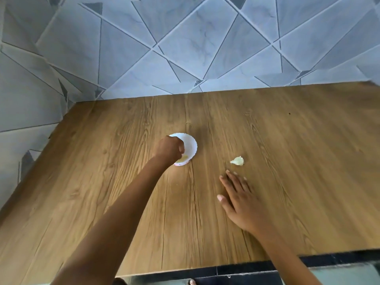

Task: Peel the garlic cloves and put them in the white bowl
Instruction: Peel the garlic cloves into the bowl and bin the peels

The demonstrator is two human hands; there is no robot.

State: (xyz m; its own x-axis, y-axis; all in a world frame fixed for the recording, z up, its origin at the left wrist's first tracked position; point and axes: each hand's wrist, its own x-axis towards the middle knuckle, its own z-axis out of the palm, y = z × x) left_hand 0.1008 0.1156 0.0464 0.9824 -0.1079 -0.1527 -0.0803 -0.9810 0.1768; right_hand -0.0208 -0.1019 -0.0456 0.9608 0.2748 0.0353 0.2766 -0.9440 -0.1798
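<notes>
Head view: left hand [169, 149] is curled in a fist over the white bowl [190, 144], nothing visibly held. A pale piece [183, 159] lies inside at the bowl's 6 o'clock. A garlic clove [237, 161] sits on the table [287, 140] at the bowl's 3 o'clock. Right hand [239, 197] lies flat, fingers straight, at the clove's 6 o'clock. Risk: the left forearm could tip the light bowl when it pulls back.

The single camera sat on the person's head, facing forward and steeply down across the table [123, 202] to the tiled wall [185, 38]. It stood close: both arms entered from the bottom edge, with the left hand [170, 150] and right hand [240, 200] mid-frame. The wide lens took in the table's far and left edges.
</notes>
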